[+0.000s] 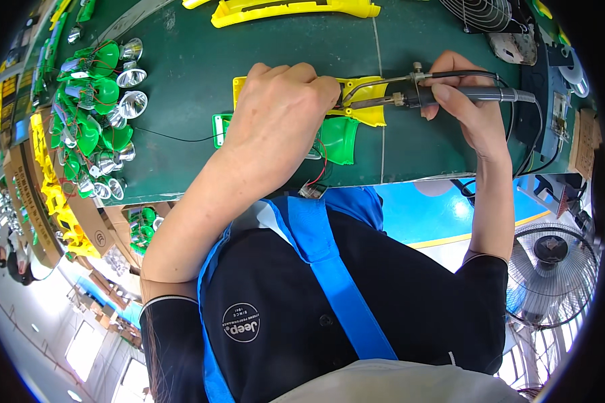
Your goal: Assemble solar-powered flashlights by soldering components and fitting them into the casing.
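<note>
My right hand grips a soldering iron like a pen, its tip pointing left. A thin metal guide tube is clamped along the iron, slanting toward the same spot. Beneath the tip lies a yellow plastic shell half on the bench. My left hand is curled over the shell's left and middle part, its fingertips hidden, so what they pinch does not show. Partly under that hand sits a green plastic housing piece. A red wire runs from it to a small metal part at the bench's near edge.
Several green lamp parts with silver reflectors and wires crowd the bench's left side. More yellow shells lie at the far edge. At the far right stand a small wire-guarded fan and a dark soldering station; cables trail from the iron.
</note>
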Action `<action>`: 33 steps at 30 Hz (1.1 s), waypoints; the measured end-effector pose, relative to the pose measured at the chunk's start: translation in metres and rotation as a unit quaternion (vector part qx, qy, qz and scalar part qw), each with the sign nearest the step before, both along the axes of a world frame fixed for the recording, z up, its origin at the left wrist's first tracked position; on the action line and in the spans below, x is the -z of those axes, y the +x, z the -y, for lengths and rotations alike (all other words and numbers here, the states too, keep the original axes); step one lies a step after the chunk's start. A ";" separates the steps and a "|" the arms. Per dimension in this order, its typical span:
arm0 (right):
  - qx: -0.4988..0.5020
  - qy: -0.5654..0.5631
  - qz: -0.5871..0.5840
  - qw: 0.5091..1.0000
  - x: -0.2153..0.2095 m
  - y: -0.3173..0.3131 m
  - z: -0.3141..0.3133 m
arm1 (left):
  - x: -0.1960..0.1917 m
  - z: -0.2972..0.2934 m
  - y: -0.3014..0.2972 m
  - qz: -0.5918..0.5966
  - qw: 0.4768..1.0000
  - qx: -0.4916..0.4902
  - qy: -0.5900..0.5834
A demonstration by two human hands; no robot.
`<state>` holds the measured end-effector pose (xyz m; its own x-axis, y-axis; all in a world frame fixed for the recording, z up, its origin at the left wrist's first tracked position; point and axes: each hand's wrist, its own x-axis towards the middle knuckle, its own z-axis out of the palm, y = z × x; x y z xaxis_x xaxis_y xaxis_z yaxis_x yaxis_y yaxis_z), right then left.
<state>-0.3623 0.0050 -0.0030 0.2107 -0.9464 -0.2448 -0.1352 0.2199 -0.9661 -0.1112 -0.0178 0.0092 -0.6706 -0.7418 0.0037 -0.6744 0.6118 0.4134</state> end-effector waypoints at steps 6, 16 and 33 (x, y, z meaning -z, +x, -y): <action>-0.008 -0.010 0.020 1.000 0.002 -0.001 -0.001 | -0.001 0.001 -0.001 0.007 1.000 0.007 -0.004; 0.039 0.008 0.002 0.999 -0.001 0.004 -0.007 | 0.000 -0.001 -0.005 0.017 0.999 -0.024 -0.019; 0.196 -0.120 0.127 0.965 0.016 0.019 -0.044 | 0.002 -0.002 -0.004 0.004 0.999 -0.025 -0.021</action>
<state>-0.3437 0.0492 -0.0191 -0.1512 -0.9885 0.0027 0.1605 -0.0273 -0.9867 -0.1150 -0.0153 0.0073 -0.6325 -0.7739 0.0302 -0.7077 0.5934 0.3836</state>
